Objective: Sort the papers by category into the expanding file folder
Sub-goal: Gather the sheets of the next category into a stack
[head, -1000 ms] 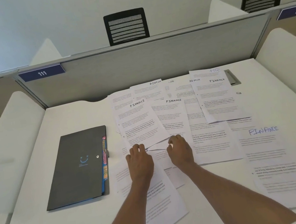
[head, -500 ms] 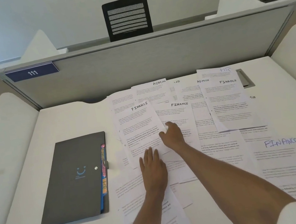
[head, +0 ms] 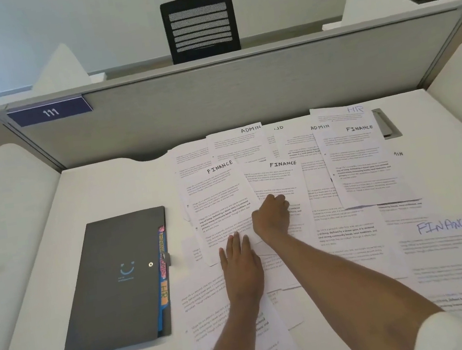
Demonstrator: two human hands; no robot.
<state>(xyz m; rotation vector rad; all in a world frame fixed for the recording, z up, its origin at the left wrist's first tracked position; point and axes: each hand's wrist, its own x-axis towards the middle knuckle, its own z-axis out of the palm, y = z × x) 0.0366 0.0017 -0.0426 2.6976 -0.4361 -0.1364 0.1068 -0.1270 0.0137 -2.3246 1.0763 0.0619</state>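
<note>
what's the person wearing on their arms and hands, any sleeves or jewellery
Both forearms are bare. A white sleeve shows on the right arm near the bottom edge. The left hand and right hand wear no gloves; no ring, watch or bracelet is visible.

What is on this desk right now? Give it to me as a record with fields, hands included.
Surface: white desk
Folder: dark expanding file folder, flat and closed, left of the papers; coloured tabs along its right edge
Papers: loose overlapping sheets, among them a FINANCE sheet, an ADMIN sheet and an HR sheet
Left hand: left hand flat, fingers straight, pressing on the FINANCE sheet's near end
Right hand: right hand with fingers curled at that sheet's right edge; grip unclear
</note>
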